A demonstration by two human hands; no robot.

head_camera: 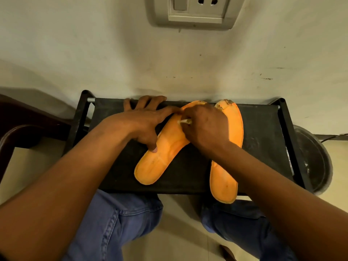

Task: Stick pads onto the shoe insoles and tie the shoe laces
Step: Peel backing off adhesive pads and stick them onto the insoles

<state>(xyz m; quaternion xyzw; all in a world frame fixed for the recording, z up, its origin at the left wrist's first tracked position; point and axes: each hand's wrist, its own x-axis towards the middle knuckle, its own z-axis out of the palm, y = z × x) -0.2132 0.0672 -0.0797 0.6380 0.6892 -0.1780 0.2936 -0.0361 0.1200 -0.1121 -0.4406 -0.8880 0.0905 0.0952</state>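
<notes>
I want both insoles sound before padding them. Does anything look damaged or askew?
Yes. The right insole has a ragged, flaking far tip. The left insole lies slanted, its far end beside the other's. The right insole's near end overhangs the black rack.

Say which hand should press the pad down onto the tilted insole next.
Right, probably. The right hand already pinches a small pale piece over the tilted insole, while the left hand lies flat, steadying that insole on the black stool.
</notes>
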